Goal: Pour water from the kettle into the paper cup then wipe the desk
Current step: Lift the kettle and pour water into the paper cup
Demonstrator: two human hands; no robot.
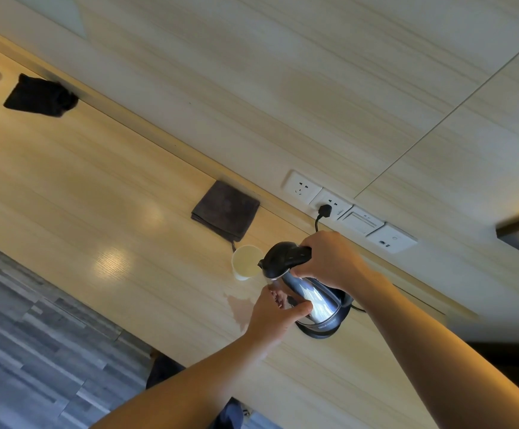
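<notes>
Desk (103,187) of pale wood fills most of what we see, running along a matching wall panel (283,72). We count one kettle, one paper cup, two cloths and four wall plates.

Our two bare arms reach in from below. One steel kettle (310,300) with a black lid is tipped toward the cup, its bottom at its dark base (323,331). Our right hand (329,261) is clenched round the black handle on top; our left hand (275,317) presses against the near side of the steel body, thumb laid across it. The spout sits at the rim of the single paper cup (245,262), which stands just left of both hands.

One folded brown cloth (225,210) lies beyond the cup against the wall; one black cloth (39,96) lies well apart, far left. A wet patch (239,308) shows beside our left hand. One black plug (324,210) sits in the second of the four plates.
</notes>
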